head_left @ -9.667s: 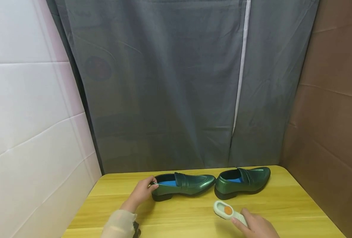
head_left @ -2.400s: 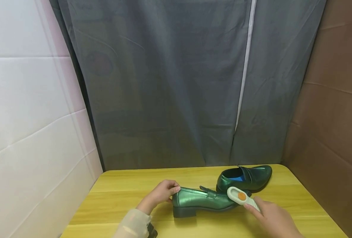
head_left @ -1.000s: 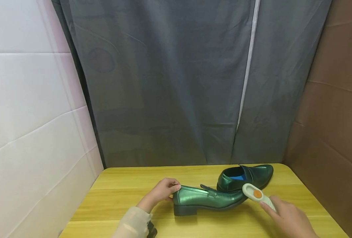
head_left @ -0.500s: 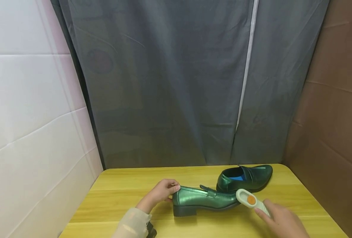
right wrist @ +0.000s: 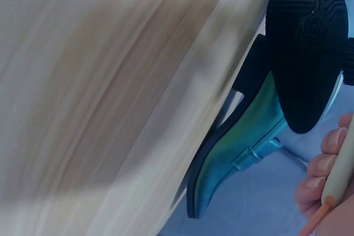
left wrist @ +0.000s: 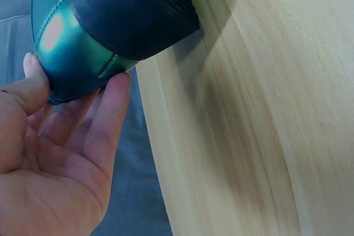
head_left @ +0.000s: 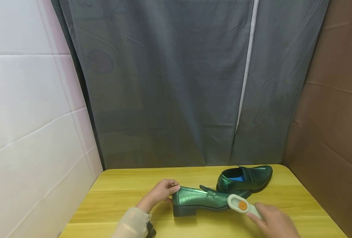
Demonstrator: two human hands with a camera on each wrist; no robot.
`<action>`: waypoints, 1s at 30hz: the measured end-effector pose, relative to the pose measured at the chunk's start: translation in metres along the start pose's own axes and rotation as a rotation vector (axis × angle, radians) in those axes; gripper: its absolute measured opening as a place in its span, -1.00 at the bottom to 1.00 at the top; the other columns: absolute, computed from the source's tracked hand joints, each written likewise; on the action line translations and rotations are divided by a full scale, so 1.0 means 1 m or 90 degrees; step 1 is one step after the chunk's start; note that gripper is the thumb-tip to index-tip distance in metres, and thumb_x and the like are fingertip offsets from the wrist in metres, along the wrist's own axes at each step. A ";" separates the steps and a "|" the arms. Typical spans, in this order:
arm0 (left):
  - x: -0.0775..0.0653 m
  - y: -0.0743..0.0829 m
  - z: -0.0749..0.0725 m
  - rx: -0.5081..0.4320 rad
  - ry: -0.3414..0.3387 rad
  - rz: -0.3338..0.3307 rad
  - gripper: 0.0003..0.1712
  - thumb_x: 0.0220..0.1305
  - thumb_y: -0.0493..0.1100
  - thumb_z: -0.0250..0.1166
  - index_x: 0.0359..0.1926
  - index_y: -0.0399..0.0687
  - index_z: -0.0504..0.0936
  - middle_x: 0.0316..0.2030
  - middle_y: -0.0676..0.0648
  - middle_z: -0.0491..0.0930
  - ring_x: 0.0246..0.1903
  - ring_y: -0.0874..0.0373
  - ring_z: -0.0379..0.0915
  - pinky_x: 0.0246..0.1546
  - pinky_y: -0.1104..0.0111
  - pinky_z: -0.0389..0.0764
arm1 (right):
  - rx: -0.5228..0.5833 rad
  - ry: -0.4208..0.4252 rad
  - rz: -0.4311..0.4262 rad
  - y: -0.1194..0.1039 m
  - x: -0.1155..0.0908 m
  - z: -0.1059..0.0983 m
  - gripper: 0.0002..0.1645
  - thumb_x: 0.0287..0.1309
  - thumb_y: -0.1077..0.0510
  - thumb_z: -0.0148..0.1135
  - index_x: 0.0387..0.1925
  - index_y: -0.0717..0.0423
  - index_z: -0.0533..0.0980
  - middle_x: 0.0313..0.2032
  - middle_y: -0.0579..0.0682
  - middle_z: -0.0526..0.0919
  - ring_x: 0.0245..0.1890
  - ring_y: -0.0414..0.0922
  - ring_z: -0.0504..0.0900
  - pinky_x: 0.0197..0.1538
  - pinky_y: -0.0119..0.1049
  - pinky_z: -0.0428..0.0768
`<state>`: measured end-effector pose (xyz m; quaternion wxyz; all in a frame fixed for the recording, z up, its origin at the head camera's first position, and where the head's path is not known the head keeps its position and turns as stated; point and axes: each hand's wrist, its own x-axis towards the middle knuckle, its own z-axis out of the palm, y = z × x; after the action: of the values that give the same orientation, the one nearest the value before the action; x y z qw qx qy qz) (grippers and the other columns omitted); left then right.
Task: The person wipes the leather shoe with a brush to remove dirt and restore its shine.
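Note:
My left hand pinches the heel end of a metallic green loafer, thumb over the back rim and fingers underneath. The loafer's black sole shows in the right wrist view, lifted off the tabletop. In my right hand is a pale green brush with an oval head and an orange button; its head overlaps the toe part of the loafer. Dark bristles show at the right edge of the right wrist view, beside the sole. The matching loafer stands behind the toe.
The wooden tabletop carries both shoes near its back edge. A grey curtain hangs behind it, with a white fabric wall at left and a brown one at right.
Since the earliest frame the left loafer has been lifted and brought nearer. The brush has moved up to its toe; over the last second it slid left and slightly nearer along it.

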<state>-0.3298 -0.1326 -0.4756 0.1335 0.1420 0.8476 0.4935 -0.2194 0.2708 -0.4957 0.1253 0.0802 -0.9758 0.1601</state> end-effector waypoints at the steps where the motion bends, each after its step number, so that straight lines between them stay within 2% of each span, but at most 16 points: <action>1: 0.000 0.000 0.000 -0.001 0.000 0.001 -0.71 0.47 -0.07 0.21 -0.02 -0.21 0.64 -0.16 -0.13 0.66 -0.12 0.01 0.61 -0.25 0.00 0.74 | -0.004 0.015 -0.008 -0.001 0.000 0.002 -0.56 0.20 -0.43 0.24 -0.46 -0.28 0.36 -0.60 -0.29 0.27 -0.55 -0.32 0.22 -0.46 -0.36 0.22; 4: 0.000 0.000 0.000 -0.003 -0.002 0.004 -0.71 0.47 -0.07 0.21 -0.02 -0.22 0.64 -0.16 -0.14 0.66 -0.14 0.02 0.60 -0.25 -0.01 0.74 | -0.013 0.037 -0.021 -0.004 0.000 0.005 -0.56 0.16 -0.45 0.26 -0.47 -0.31 0.36 -0.58 -0.32 0.28 -0.52 -0.33 0.23 -0.45 -0.37 0.23; 12: -0.002 0.001 0.000 0.002 -0.003 0.008 -0.71 0.46 -0.08 0.22 -0.02 -0.21 0.64 -0.16 -0.14 0.66 -0.13 0.01 0.60 -0.25 -0.01 0.74 | -0.035 0.051 -0.061 -0.013 0.002 0.004 -0.61 0.09 -0.44 0.33 -0.37 -0.33 0.49 -0.50 -0.39 0.41 -0.44 -0.36 0.32 -0.40 -0.37 0.37; 15: -0.002 0.001 -0.001 0.001 -0.004 0.011 -0.71 0.47 -0.07 0.22 -0.03 -0.20 0.65 -0.15 -0.15 0.67 -0.13 0.01 0.60 -0.25 -0.01 0.74 | -0.047 0.037 -0.076 -0.017 0.003 0.005 -0.59 0.09 -0.46 0.31 -0.32 -0.30 0.53 -0.50 -0.39 0.41 -0.46 -0.37 0.30 -0.41 -0.40 0.35; 23: -0.002 -0.002 -0.001 -0.014 -0.011 0.015 -0.70 0.47 -0.05 0.22 -0.01 -0.19 0.65 -0.14 -0.14 0.67 -0.12 0.02 0.61 -0.24 -0.02 0.74 | -0.069 -0.011 -0.132 -0.029 0.008 0.011 -0.46 0.17 -0.56 0.09 -0.29 -0.26 0.56 -0.52 -0.38 0.36 -0.48 -0.38 0.23 -0.41 -0.42 0.27; 25: -0.002 -0.003 -0.001 -0.018 -0.012 0.011 -0.70 0.47 -0.05 0.21 -0.02 -0.18 0.66 -0.15 -0.13 0.67 -0.13 0.03 0.61 -0.23 -0.01 0.74 | -0.074 0.002 -0.161 -0.033 0.009 0.014 -0.49 0.18 -0.54 0.11 -0.31 -0.26 0.55 -0.53 -0.39 0.33 -0.49 -0.38 0.22 -0.42 -0.43 0.25; 30: -0.002 -0.003 -0.001 -0.017 -0.011 0.007 -0.71 0.47 -0.06 0.21 -0.03 -0.17 0.66 -0.17 -0.12 0.68 -0.14 0.04 0.61 -0.25 0.00 0.75 | -0.076 0.080 -0.232 -0.043 0.009 0.023 -0.60 0.14 -0.43 0.28 -0.41 -0.28 0.47 -0.58 -0.40 0.22 -0.54 -0.38 0.15 -0.46 -0.44 0.17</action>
<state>-0.3286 -0.1357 -0.4772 0.1398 0.1492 0.8390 0.5043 -0.2249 0.2218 -0.5019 0.2174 0.2379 -0.9431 0.0812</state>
